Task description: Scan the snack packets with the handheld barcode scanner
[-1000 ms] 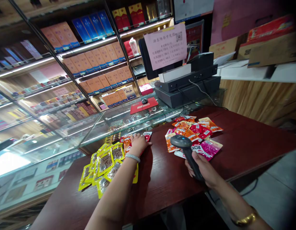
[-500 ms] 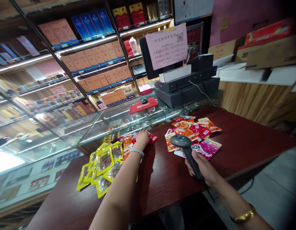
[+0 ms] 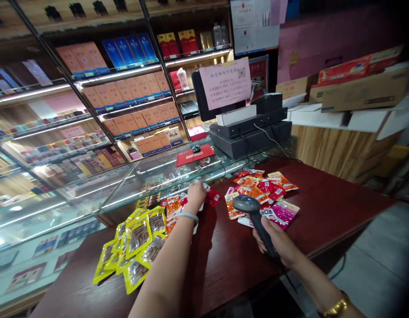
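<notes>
Got dark red table (image 3: 336, 190), glossy. Carries overlapping heap of yellow packs (image 3: 138, 238) nr far-L corner, some propped on others. Just R of these, by far edge, holds orange pkts (image 3: 173, 205), partly hidden. Twd far-R corner, bears jumbled orange/red pile (image 3: 249, 187) w/ magenta pkt (image 3: 287, 213) on side facing near edge.

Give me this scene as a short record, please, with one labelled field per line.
Left hand: at a red packet; grip cannot be told
Right hand: closed around a dark handheld scanner
Packets at left: yellow-edged packets, with orange packets beside them
Packets at right: a mixed pile in orange, red and purple
Work surface: dark red-brown table
Behind: glass counter bearing a red mat and black mouse
</notes>
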Demonstrator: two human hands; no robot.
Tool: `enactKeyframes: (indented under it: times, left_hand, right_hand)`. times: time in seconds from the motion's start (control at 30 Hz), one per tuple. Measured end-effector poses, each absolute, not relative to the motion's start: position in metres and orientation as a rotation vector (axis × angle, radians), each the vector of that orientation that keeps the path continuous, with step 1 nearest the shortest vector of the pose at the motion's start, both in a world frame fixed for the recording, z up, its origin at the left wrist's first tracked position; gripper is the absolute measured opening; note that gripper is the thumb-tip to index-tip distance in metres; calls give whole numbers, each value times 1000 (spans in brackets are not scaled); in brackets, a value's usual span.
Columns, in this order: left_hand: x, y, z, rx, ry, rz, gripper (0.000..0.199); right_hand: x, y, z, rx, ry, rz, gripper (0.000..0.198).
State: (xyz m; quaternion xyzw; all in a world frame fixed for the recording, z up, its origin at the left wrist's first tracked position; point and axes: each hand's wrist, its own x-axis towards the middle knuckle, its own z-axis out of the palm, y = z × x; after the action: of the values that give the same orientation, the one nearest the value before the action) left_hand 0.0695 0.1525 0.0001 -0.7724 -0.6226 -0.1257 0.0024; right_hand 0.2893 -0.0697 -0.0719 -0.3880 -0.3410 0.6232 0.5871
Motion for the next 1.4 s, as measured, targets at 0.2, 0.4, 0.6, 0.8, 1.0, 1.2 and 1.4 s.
enactKeyframes:
  times: [0.2,0.4,0.6,0.8,1.0,1.2,1.4]
  left_hand:
    - [78,119,-5,-2352,-2174,-1227,24]
    - [84,114,-32,-2367,-2155,-1679,28]
    - [86,115,-38,-2339,-2241,-1764,29]
    - [87,112,-46,-2335,-2163,-1956,30]
    - [92,105,-46,-2311,-2294,-2183,32]
    - [110,100,-48,-2761,-2206,-2650,49]
    - [78,111,-45,-2687,-2070,-1527,47]
  right_hand:
    - [284,-63,-63,-902,-723,1421,55]
    - [276,-55,-57,-930,-686,1332,61]
    - [264,-49,-59,-930,-683,1376,59]
    - [261,-45,-65,-947,-659,1345,56]
    - [262,-48,-67,-947,-712,1332,54]
    - [264,-49,-68,-938,-711,1325,55]
    - [265,-50,-68,-899,-687,1321,51]
